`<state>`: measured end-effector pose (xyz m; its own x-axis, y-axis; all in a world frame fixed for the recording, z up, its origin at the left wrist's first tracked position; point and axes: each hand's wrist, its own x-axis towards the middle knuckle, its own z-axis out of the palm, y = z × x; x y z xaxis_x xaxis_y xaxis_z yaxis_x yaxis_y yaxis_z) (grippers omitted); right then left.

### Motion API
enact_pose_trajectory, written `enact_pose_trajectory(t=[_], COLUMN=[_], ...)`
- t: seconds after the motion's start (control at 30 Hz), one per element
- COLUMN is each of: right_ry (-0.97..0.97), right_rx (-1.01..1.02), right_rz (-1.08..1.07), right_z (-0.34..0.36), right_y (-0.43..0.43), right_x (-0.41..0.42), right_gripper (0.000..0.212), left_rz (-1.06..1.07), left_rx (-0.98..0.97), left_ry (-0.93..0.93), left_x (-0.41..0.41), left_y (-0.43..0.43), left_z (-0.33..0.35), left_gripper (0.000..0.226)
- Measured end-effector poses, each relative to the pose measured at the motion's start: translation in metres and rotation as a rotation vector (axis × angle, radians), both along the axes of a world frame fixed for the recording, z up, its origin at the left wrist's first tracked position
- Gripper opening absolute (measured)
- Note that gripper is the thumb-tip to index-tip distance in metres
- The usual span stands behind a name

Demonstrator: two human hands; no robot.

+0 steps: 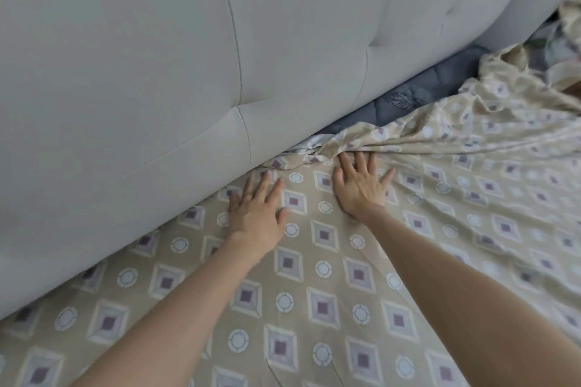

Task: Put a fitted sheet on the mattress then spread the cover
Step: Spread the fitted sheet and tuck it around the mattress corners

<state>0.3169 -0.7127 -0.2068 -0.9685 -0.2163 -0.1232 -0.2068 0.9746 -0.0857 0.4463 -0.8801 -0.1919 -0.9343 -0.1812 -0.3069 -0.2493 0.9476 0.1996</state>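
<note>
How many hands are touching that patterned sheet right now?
2. The left hand lies flat on the sheet close to the grey headboard. The right hand lies flat beside it, fingertips at the bunched fold. No other hand shows.

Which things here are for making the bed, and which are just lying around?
For the job: sheet, mattress, left hand, right hand.
Just lying about: headboard, crumpled flowery cloth (maybe the cover, cannot tell).
</note>
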Motion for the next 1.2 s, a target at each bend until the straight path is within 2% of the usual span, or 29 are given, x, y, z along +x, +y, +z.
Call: enact_pose_trajectory(t=[0.2,0.33,0.7,0.87,0.93,1.07,1.2], right_ry=[0.109,0.156,0.099,0.154,0.211,0.465,0.553], right_rx=[0.046,0.017,-0.003,-0.014,-0.076,-0.412,-0.435], right_rz=[0.062,0.065,0.041,0.039,0.096,0.391,0.474], right_z=[-0.004,-0.006,-0.003,-0.004,-0.008,-0.016,-0.016], right_y=[-0.013,-0.021,-0.036,-0.038,-0.036,-0.031,-0.029], right_x=[-0.032,-0.047,-0.077,-0.080,-0.075,-0.064,-0.060], right_gripper=[0.045,0.047,0.045,0.042,0.041,0.030,0.013], left_rz=[-0.001,0.016,0.062,0.043,0.043,0.069,0.080], left_rx=[0.002,-0.021,-0.053,-0.093,-0.088,-0.012,0.059], left_ry=[0.079,0.046,0.025,-0.007,-0.033,-0.013,0.025], left_x=[-0.040,-0.058,-0.076,-0.084,-0.084,-0.079,-0.069], left_y=[0.008,0.008,0.013,0.007,0.007,0.003,0.002], left_z=[-0.009,-0.004,0.005,0.008,0.010,0.006,0.001], left_gripper=[0.068,0.074,0.084,0.090,0.090,0.089,0.088])
